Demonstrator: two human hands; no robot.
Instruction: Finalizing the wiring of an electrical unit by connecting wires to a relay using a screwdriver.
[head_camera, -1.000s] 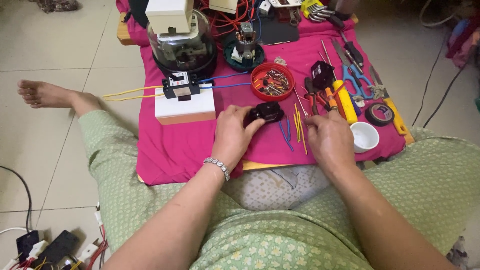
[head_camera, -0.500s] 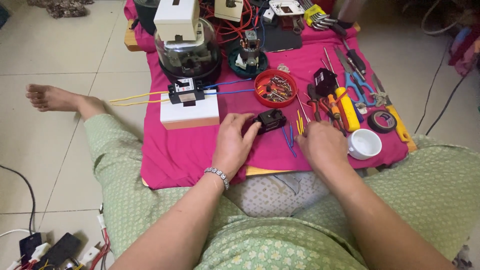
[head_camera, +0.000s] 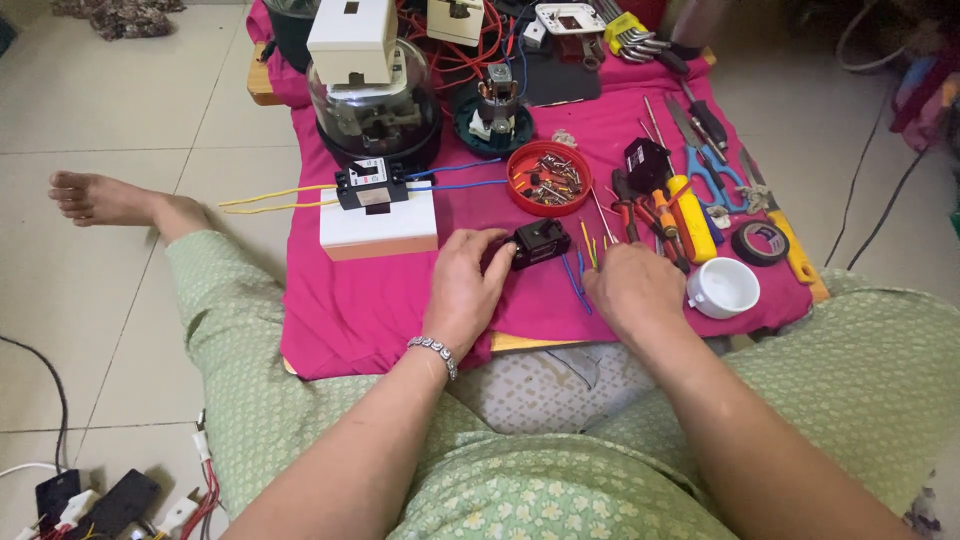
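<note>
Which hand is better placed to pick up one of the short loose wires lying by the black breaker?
Right, probably. The right hand rests beside the loose wires; the left hand is occupied, touching the black breaker.

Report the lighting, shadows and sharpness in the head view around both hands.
Head view: soft, even light, no harsh glare; faint shadows under the left hand and right hand; the black component is sharp; slight wide-angle stretching at the edges.
</note>
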